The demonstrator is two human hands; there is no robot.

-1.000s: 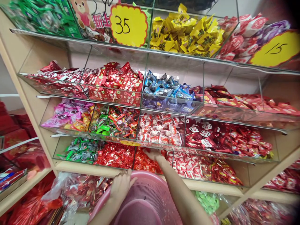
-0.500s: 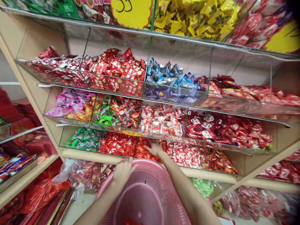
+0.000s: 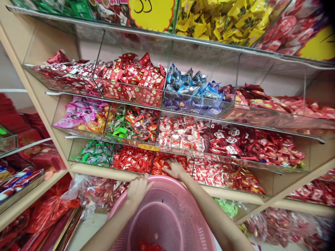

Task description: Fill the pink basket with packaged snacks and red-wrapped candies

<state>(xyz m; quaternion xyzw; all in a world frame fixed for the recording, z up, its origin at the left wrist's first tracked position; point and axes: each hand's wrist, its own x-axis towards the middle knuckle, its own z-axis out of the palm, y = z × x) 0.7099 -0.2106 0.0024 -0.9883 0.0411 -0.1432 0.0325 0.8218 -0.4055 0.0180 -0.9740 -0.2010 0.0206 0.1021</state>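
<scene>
A pink plastic basket (image 3: pixel 192 218) with perforated sides is held against the front of the shelf. My left hand (image 3: pixel 137 191) is closed over its upper left rim. Some red wrapped candy (image 3: pixel 149 246) lies at the bottom of the basket. Beyond the rim, my right hand (image 3: pixel 176 169) reaches into a lowest-row compartment and rests on red wrapped candies (image 3: pixel 159 164). Its fingers are spread, palm down, and no candy shows between them; the underside of the hand is hidden.
Clear dividers split the shelf rows. More red candies (image 3: pixel 131 159) lie left of my right hand, and red-and-white candies (image 3: pixel 209 174) to its right. The clear shelf lip (image 3: pixel 180 150) hangs just above. Plastic bags of candy (image 3: pixel 95 195) sit below at left.
The view has shifted slightly, and more of the red candy in the basket shows. My right hand stays on the red candies with its fingers a little more spread. The left keeps its hold.
</scene>
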